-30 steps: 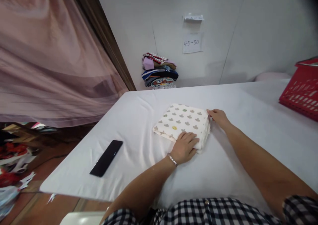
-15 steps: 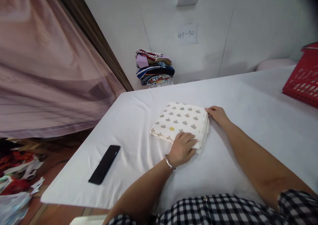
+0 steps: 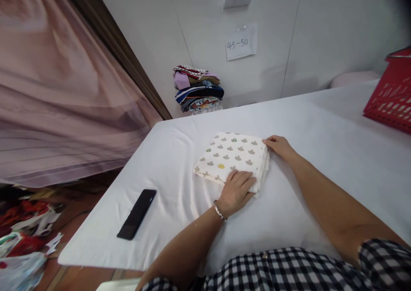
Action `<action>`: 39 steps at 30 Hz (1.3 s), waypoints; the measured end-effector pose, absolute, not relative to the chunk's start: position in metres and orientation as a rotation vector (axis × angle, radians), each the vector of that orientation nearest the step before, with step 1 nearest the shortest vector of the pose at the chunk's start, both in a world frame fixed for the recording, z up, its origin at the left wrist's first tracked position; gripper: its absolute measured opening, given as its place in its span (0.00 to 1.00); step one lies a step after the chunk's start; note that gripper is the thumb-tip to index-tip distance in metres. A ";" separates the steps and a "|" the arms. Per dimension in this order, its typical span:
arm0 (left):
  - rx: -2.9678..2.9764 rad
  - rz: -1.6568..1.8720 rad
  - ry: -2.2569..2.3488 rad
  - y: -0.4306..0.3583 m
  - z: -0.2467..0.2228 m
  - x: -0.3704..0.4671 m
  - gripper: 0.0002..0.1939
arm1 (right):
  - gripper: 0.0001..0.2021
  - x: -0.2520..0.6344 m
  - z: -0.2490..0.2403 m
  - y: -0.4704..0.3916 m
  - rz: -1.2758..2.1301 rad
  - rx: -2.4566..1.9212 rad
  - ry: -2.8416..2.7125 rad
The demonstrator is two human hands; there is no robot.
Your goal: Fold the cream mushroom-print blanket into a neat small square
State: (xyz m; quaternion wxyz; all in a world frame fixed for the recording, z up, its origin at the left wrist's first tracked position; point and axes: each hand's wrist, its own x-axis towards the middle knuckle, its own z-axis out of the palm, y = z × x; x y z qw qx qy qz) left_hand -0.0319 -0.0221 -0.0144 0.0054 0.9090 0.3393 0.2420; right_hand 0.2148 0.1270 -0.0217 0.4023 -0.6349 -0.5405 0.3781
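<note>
A folded white cloth [image 3: 229, 154] with a grey, green and yellow mushroom-like print lies near the middle of the white-covered table. Its layered folds show along the right side. My left hand [image 3: 236, 192], wearing a bracelet at the wrist, rests over the near edge of the cloth with its fingers laid flat on top. At the far right corner, my right hand [image 3: 279, 146] pinches the edge between thumb and fingertips. How much fabric is in that pinch is hidden.
A black phone [image 3: 136, 215] lies left on the white tablecloth [image 3: 173, 154]. Beyond the far edge rises a stack of folded clothes [image 3: 199, 90]. A red basket [image 3: 390, 94] stands far right. Pink curtain [image 3: 64, 90] hangs left; plastic bags [image 3: 22, 265] lie on the floor.
My right hand has shifted slightly left with the cloth's corner, and the folds on the right side look a little neater. My left hand stays on the near edge. The view has tilted slightly.
</note>
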 end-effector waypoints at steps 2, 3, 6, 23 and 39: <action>2.835 0.729 1.059 -0.021 -0.015 -0.032 0.17 | 0.12 0.214 -0.024 0.127 0.932 -1.570 -1.382; 2.832 0.723 1.055 -0.020 -0.015 -0.033 0.16 | 0.12 0.214 -0.024 0.127 0.923 -1.556 -1.387; 2.820 0.740 1.050 -0.019 -0.015 -0.033 0.15 | 0.10 0.212 -0.025 0.127 0.834 -1.550 -1.391; 2.786 0.777 1.019 -0.021 -0.012 -0.030 0.18 | 0.17 0.223 -0.006 0.113 0.906 -1.704 -1.387; 2.868 0.755 1.003 -0.023 -0.013 -0.029 0.15 | 0.20 0.209 -0.012 0.095 1.181 -1.615 -1.336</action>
